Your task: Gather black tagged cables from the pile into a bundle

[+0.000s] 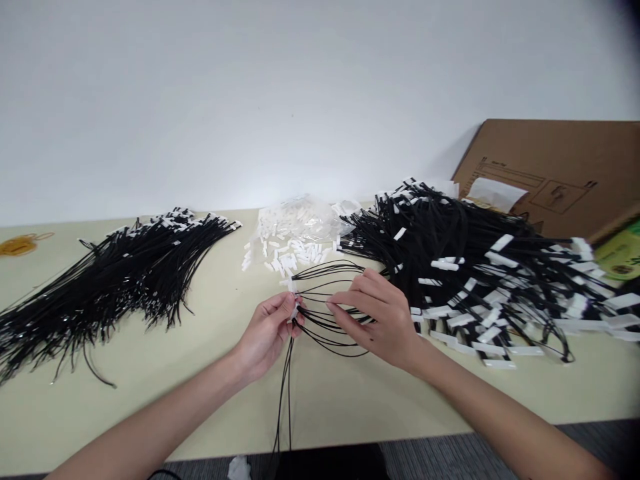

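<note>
Between the thumb and fingers of my left hand is a white plastic connector with thin black wires running out of it. Most of these wires bow to the right, and a few hang down past the table's front edge. My right hand is just right of the connector, thumb and index finger pinched together on one of the black wires. Its palm hides where several wires run. Just beyond the connector, small loose white connectors lie scattered.
On the left lies a large bundle of black wires. At the right is a big heap of black cables with white connectors. A clear plastic bag of white pieces sits at the back. A cardboard box leans against the wall.
</note>
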Motion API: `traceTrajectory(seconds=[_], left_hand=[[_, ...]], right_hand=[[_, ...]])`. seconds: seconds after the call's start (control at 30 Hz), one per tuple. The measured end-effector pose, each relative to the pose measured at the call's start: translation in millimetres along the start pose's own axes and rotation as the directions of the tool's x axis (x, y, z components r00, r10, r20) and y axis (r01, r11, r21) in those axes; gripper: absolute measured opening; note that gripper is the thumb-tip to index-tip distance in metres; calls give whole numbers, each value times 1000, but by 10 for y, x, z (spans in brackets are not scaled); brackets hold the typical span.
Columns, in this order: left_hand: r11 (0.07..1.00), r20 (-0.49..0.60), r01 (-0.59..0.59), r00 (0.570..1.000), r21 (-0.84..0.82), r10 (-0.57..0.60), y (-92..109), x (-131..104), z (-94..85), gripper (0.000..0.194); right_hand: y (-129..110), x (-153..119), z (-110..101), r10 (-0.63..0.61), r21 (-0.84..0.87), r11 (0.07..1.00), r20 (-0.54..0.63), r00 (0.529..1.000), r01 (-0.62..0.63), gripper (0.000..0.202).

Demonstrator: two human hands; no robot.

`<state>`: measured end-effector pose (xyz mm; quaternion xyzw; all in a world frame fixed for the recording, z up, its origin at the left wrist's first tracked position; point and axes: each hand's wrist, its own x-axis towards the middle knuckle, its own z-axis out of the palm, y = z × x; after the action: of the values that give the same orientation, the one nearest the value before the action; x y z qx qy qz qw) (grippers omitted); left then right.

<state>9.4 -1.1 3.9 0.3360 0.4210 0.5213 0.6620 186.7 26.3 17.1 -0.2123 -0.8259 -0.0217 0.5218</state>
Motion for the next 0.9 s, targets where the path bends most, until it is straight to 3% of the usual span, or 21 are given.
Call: traceTrajectory(seconds=[0.9], left_hand=[[999,13,-5,1000,47,4,16,-13,23,22]], right_hand=[[9,7,-14,14,14,1000,-18,1000,-13,7]])
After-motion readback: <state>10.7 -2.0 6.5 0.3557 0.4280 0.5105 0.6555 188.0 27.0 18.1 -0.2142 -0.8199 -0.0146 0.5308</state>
